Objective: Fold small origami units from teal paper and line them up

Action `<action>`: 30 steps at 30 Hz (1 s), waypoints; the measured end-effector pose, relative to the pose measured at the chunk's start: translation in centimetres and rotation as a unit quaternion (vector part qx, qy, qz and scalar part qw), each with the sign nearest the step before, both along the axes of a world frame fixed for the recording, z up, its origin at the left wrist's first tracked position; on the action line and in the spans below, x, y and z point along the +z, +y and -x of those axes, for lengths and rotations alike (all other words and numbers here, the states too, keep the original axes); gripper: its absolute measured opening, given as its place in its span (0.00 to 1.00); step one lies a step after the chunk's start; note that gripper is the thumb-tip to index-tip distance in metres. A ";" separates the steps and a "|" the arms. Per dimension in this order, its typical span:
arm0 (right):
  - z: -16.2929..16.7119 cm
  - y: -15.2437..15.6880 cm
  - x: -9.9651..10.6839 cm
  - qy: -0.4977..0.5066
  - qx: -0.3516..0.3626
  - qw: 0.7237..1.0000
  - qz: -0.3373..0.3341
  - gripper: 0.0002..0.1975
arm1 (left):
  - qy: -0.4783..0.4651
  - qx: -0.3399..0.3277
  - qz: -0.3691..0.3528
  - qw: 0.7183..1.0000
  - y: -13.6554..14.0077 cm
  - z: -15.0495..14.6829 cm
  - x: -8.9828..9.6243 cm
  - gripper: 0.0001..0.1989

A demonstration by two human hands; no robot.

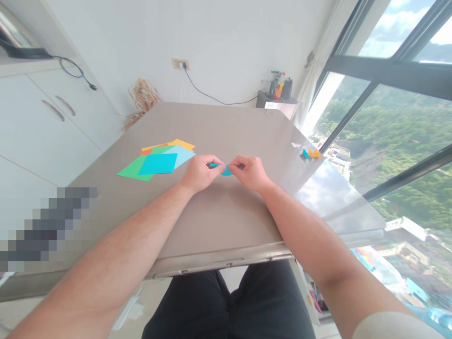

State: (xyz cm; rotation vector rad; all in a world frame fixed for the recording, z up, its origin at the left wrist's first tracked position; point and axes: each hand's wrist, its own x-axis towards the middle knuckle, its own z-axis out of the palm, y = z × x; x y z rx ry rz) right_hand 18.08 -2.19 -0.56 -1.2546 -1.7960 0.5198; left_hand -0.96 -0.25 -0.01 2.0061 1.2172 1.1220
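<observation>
Between my two hands, over the middle of the table, is a small folded piece of blue paper (226, 171). My left hand (204, 173) pinches its left side between thumb and fingertips. On the other side my right hand (250, 171) pinches the right part the same way. The fingers cover much of the paper, so its full folded shape is hidden. To the left of my left hand lies a fanned pile of coloured paper sheets (158, 163), with blue on top and green, light blue, orange and yellow around it.
Small folded paper pieces, one blue (305, 153) and some orange (314, 154), stand near the table's right edge by a window. A pixelated dark patch (52, 226) covers the left side of the table (226, 212). Bottles (280, 87) stand on a small cabinet behind.
</observation>
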 end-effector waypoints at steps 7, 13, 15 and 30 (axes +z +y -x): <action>0.1 -0.4 0.3 0.010 -0.001 1.000 0.012 0.07 | 0.006 -0.006 -0.008 1.000 -0.1 0.2 0.2 0.09; 0.2 -0.4 0.4 0.004 -0.014 1.000 0.012 0.07 | 0.018 -0.005 -0.018 1.000 -0.4 -0.1 0.2 0.10; 0.2 -0.4 0.3 -0.005 -0.013 1.000 0.007 0.07 | 0.023 -0.007 -0.022 0.999 -0.5 -0.3 0.1 0.09; -0.3 0.0 0.3 0.002 0.001 0.999 0.053 0.07 | 0.048 0.013 -0.016 0.999 -0.1 -0.3 -0.3 0.09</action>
